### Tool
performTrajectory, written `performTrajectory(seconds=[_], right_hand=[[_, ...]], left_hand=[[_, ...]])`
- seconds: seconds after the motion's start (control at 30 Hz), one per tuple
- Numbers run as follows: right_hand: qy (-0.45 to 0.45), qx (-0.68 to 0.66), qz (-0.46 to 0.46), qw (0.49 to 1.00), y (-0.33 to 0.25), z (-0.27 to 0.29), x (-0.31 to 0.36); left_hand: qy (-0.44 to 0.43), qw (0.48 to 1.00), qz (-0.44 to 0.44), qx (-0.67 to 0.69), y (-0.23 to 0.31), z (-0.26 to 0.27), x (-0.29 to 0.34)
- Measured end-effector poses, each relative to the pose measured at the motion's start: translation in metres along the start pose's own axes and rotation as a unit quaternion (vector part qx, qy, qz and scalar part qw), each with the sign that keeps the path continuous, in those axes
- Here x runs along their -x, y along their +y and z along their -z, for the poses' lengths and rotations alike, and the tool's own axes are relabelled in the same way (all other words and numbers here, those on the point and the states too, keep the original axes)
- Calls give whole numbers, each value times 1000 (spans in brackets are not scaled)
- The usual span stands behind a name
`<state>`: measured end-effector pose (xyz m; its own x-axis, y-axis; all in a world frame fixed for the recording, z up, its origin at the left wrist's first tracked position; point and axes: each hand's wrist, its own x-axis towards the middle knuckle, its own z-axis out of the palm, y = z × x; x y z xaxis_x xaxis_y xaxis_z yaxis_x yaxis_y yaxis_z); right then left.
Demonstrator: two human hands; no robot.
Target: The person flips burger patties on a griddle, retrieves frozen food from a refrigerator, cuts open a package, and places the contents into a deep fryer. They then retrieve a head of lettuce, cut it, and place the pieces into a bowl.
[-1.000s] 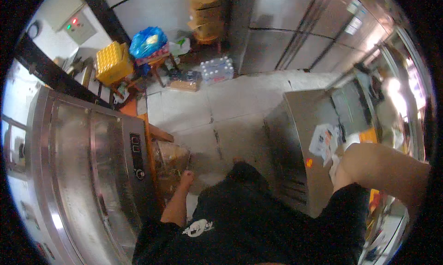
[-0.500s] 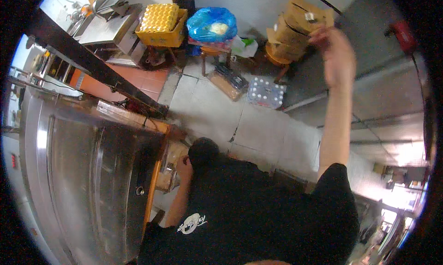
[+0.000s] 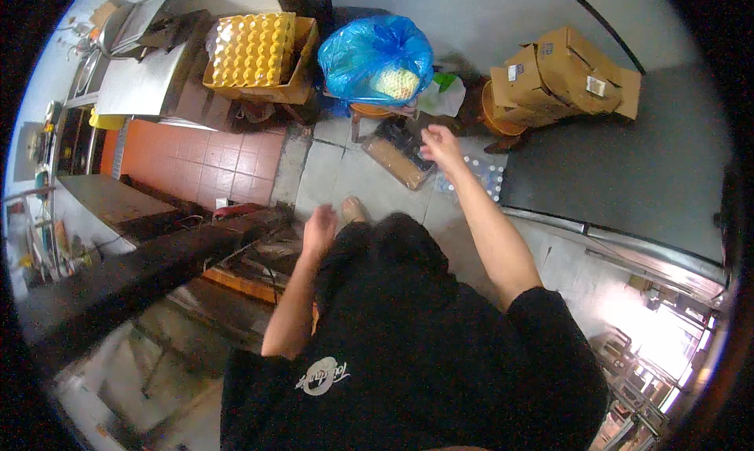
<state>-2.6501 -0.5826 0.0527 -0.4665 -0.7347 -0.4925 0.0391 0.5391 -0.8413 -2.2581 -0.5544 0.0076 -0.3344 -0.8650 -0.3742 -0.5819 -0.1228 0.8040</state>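
Observation:
My left hand point(image 3: 318, 231) hangs beside my leg, fingers loosely stretched and somewhat blurred, with nothing seen in it. My right hand point(image 3: 442, 147) reaches forward over the floor, fingers loosely bent and apart, holding nothing that I can see. In this view it overlaps a pack of bottles with white caps point(image 3: 485, 178). Left of it lies a shallow brown carton point(image 3: 393, 162) with black-wrapped items point(image 3: 399, 135) at its far side. Beyond stands a blue plastic bag point(image 3: 365, 54) with a netted pale item point(image 3: 395, 83) on a stool.
Cardboard boxes point(image 3: 577, 70) are stacked on a stool at far right, beside a dark panel point(image 3: 628, 168). Yellow egg trays point(image 3: 255, 51) sit in a carton at far left. A dark beam point(image 3: 118, 294) crosses the left side. Red tiles point(image 3: 196, 157) adjoin the pale floor.
My right hand has come down and left from near the cardboard boxes. My left hand has moved up slightly. The view has turned, and the steel panel at left has gone from sight.

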Motion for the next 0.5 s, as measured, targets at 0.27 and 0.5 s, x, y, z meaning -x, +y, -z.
performTrajectory(seconds=[0.27, 0.5], right_hand=[[167, 280, 2, 945, -48, -56, -192], [71, -118, -224, 965, -1, -51, -254]], left_hand=[[-119, 992, -40, 22, 91, -6, -206], [-88, 994, -7, -59, 161, -90, -355]])
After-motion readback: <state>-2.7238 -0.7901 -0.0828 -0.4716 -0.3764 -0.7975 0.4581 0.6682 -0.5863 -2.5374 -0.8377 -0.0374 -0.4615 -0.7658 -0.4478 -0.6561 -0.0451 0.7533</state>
